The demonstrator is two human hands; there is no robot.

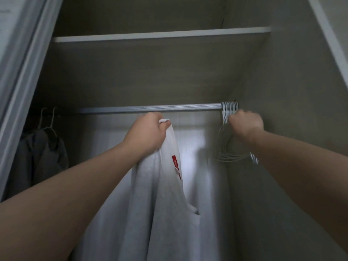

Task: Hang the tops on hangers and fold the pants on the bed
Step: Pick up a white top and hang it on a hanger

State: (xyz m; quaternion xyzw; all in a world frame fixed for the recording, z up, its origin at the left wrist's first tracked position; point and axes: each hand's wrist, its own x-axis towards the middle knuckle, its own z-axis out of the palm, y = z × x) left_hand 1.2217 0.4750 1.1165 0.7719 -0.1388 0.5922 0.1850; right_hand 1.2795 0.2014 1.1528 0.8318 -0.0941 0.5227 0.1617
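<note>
The light grey top (160, 204) hangs straight down inside the wardrobe, with its long axis vertical; its upper edge is bunched just under the rod (150, 108), and a red label shows on it; the left grip (146, 132) is curled tightly around that bunched edge; the right grip (245, 122) is closed around the necks of the white hangers (228, 108), packed together at the rod's right end; a dark garment (41, 153) hangs far left.

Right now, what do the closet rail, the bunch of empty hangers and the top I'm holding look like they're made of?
Closet rail: likely metal, grey, ribbed lengthwise, dull sheen. Empty hangers: thin wire, seemingly white-coated; the picture is blurred. Top: soft pale knit fabric, matte, draping in folds, probably cotton jersey.
</note>
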